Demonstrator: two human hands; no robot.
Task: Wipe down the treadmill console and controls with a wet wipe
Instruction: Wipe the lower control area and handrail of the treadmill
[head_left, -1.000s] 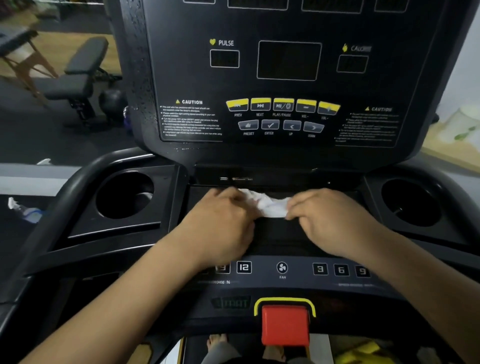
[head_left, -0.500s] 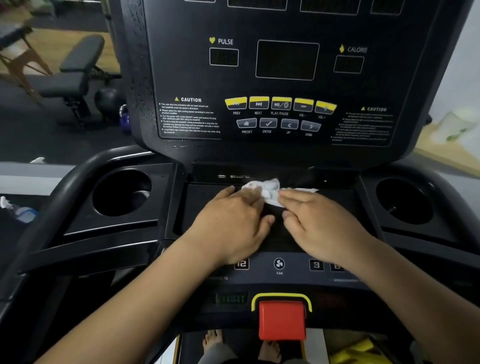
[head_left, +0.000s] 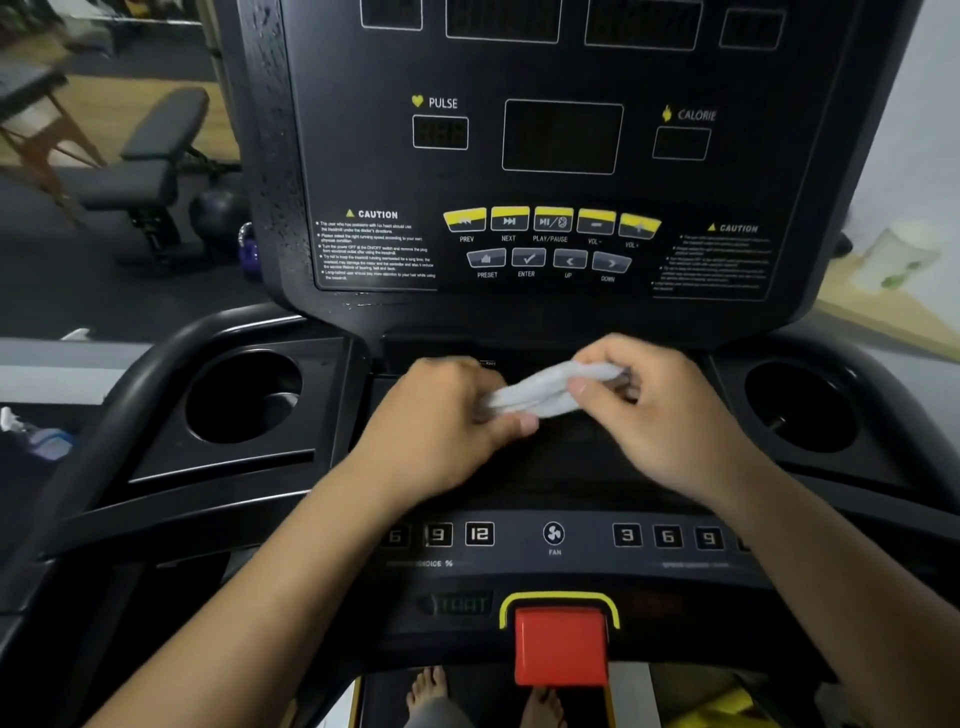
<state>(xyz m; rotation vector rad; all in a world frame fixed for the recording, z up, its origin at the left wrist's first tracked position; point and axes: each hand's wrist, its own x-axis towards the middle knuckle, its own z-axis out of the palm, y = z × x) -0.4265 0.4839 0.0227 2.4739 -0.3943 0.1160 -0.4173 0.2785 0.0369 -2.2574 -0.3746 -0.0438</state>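
A crumpled white wet wipe (head_left: 545, 389) is stretched between both hands, lifted a little above the black tray shelf (head_left: 571, 457) under the upright treadmill console (head_left: 545, 156). My left hand (head_left: 441, 431) pinches its left end, thumb toward the middle. My right hand (head_left: 660, 410) grips its right end with curled fingers. Yellow and grey control buttons (head_left: 550, 239) sit on the console above my hands. A lower strip of number keys and a fan button (head_left: 553, 535) lies between my forearms.
Round cup holders sit at the left (head_left: 244, 395) and right (head_left: 800, 405) of the shelf. A red stop key (head_left: 561, 644) juts out low at centre. A weight bench (head_left: 150, 156) stands behind on the left. Bare feet (head_left: 431, 686) show on the belt below.
Both hands were pressing the wipe flat on the shelf; now they have lifted it and pulled it out between them, the right hand rising and turning.
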